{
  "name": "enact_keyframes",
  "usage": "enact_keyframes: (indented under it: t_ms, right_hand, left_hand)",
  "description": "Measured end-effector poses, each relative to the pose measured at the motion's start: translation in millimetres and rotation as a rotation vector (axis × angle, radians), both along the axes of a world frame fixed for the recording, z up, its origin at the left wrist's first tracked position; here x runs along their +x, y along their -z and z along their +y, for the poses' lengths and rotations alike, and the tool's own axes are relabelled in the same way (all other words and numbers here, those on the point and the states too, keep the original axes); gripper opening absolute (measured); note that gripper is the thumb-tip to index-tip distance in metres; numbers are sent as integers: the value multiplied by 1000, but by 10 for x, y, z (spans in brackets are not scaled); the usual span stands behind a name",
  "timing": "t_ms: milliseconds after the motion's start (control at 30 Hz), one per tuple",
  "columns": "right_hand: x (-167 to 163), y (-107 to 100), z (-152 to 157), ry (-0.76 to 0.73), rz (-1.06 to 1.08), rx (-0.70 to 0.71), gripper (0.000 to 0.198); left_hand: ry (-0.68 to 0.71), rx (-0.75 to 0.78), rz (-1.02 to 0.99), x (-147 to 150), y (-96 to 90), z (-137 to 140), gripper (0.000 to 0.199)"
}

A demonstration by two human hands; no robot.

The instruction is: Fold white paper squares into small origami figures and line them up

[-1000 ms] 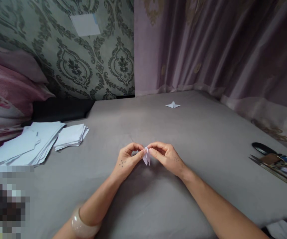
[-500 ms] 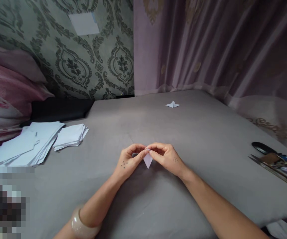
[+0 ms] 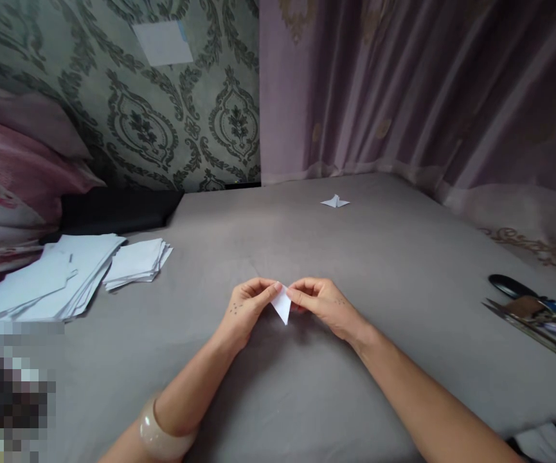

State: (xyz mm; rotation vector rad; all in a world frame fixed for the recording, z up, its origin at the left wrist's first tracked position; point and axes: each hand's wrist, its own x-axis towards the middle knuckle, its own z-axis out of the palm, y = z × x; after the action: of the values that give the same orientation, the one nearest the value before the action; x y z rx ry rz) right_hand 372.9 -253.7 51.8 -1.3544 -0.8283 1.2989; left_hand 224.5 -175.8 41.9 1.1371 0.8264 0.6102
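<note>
A small folded piece of white paper (image 3: 283,307) is held point-down above the grey table. My left hand (image 3: 251,305) pinches its upper left edge, the thumb lying along the front. On the other side, my right hand (image 3: 320,301) has its thumb and fingers closed on the upper right edge. The fingertips behind the paper are partly hidden. Farther back on the table rests a folded white paper figure (image 3: 335,201) with pointed ends, apart from both hands.
At left lie a stack of small white sheets (image 3: 135,262) and a larger paper pile (image 3: 60,276), with a black folded item (image 3: 118,211) behind. Scissors (image 3: 528,328) and other tools lie at the right. Purple curtains (image 3: 335,90) hang behind the grey table (image 3: 239,225).
My left hand has shifted slightly left, and the thumbs are farther apart. The paper has turned a little and shows a wider, brighter face.
</note>
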Motion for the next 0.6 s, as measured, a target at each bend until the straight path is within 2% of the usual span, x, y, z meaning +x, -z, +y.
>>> enact_keyframes:
  t_ms: [333,500,600]
  right_hand:
    - [56,86,17,31,212,-136,29]
    - [33,64,14,61,178,-32,26]
    - [22,39,4,-3,53,52,18]
  left_hand:
    - [148,4,69,-31,7,27,39]
    - [184,42,95,-35,2,27,47]
    - [186,39,116,-40,4,38,48]
